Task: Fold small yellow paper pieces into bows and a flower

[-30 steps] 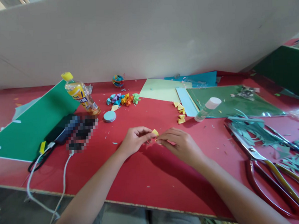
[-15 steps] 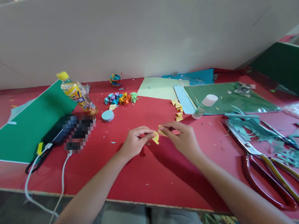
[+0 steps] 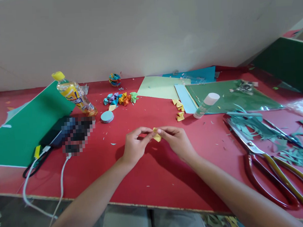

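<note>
Between both hands, over the middle of the red table, is a small yellow paper piece (image 3: 157, 137). My left hand (image 3: 138, 144) pinches its left side with thumb and forefinger. From the right, my right hand (image 3: 177, 142) pinches the same paper, its fingertips almost meeting the left ones. Several folded yellow pieces (image 3: 180, 116) lie beyond my right hand, beside a leaning glue stick (image 3: 206, 105) with a white cap. A stack of pale blue paper circles (image 3: 107, 117) sits at the left, with a row of crumpled coloured paper pieces (image 3: 124, 98) behind it.
A tilted drink bottle (image 3: 75, 94), a black device (image 3: 58, 132) with white cables and a green board (image 3: 20, 134) are at the left. Large scissors (image 3: 255, 148) and teal paper scraps lie at the right. The red table (image 3: 145, 181) ends near my lap.
My hands have come closer together. Two separate yellow parts showed between them before; now they appear as one piece held by both hands. The view has shifted slightly.
</note>
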The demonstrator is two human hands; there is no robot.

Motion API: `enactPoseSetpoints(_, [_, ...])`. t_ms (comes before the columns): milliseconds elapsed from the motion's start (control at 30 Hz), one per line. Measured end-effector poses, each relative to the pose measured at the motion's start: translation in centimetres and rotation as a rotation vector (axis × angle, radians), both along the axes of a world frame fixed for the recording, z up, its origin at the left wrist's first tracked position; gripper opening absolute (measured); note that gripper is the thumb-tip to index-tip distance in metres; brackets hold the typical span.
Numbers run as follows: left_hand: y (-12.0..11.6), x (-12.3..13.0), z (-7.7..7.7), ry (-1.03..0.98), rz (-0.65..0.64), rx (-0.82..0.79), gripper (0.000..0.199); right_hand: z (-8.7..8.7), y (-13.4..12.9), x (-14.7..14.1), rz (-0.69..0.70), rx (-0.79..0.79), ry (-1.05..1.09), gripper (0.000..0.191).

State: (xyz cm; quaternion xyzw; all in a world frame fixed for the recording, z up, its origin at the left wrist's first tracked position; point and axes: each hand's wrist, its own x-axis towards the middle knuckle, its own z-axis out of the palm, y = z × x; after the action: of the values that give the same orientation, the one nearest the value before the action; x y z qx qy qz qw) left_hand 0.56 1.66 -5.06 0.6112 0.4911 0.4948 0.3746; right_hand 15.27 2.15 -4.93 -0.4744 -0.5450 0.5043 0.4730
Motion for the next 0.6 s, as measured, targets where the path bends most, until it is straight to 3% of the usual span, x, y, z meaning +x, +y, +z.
enactPoseSetpoints(133, [-0.1,0.0,0.0,-0.081,0.057,-0.044,0.018,0.0,0.1,0.2,0.068,0.034,-0.014,0.026])
enactPoseSetpoints(367, [0.2,-0.3,0.3,0.01,-0.066,0.047,0.012,-0.1,0.4,0.8,0.059,0.091,-0.069,0.023])
enactPoseSetpoints(600, [0.4,-0.8,0.5,-0.1,-0.206,-0.293,0.025,0.3,0.5,1.2,0.045,0.136,-0.223,0.022])
